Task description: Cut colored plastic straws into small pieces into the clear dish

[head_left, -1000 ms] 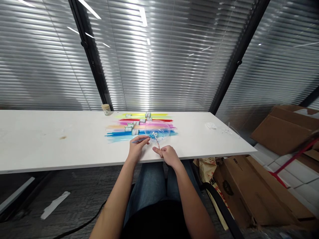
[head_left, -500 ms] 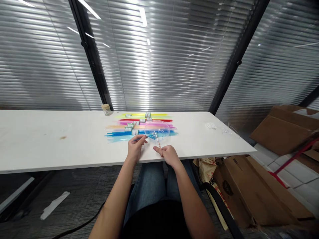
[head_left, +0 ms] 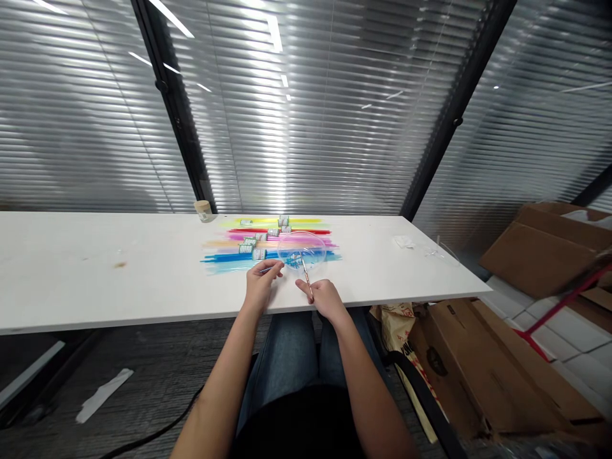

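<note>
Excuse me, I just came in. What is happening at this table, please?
A person sits at a white table, working with both hands. The left hand pinches what looks like a thin blue stick. The right hand holds a slim metallic tool, its tip pointing toward a clear bowl with small blue bits in it. Bundles of coloured sticks lie on the table around the bowl.

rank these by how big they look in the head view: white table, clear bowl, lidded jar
1. White table
2. Clear bowl
3. Lidded jar, though it stands farther back, which shrinks it somewhat
</note>
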A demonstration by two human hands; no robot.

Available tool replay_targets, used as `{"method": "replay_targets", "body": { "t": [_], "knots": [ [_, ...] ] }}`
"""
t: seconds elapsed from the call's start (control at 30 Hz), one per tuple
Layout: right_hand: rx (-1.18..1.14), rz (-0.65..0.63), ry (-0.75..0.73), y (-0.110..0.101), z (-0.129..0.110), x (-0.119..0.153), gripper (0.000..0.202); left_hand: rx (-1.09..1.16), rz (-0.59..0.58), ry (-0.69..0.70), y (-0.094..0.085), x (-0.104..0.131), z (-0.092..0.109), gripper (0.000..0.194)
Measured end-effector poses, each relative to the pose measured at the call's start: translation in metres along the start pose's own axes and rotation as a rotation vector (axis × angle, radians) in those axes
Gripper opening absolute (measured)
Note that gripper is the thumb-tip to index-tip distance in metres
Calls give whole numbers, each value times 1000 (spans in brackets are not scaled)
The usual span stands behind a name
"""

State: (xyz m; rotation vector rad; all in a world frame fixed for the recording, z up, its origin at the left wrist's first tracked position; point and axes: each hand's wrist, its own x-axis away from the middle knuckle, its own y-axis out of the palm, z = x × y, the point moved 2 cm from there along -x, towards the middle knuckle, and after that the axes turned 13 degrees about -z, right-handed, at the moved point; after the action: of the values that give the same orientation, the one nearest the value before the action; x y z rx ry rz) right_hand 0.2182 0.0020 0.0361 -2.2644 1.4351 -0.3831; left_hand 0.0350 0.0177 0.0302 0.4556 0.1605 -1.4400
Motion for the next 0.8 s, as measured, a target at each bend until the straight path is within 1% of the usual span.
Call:
{"method": "replay_targets", "body": {
  "t": [0.13, 0.33, 0.57, 0.8],
  "knots": [
    [-11, 15, -11, 0, -2, 2, 63, 27, 2, -3, 1, 0, 0, 30],
    [5, -8, -15, -1, -4, 5, 64, 66, -9, -5, 2, 1, 3, 30],
    [18, -21, -9, -1, -7, 6, 64, 30, -46, -17, 2, 0, 2, 29],
    [24, -16, -1, -1, -7, 5, 64, 26, -57, -25, 3, 1, 3, 29]
  ]
}}
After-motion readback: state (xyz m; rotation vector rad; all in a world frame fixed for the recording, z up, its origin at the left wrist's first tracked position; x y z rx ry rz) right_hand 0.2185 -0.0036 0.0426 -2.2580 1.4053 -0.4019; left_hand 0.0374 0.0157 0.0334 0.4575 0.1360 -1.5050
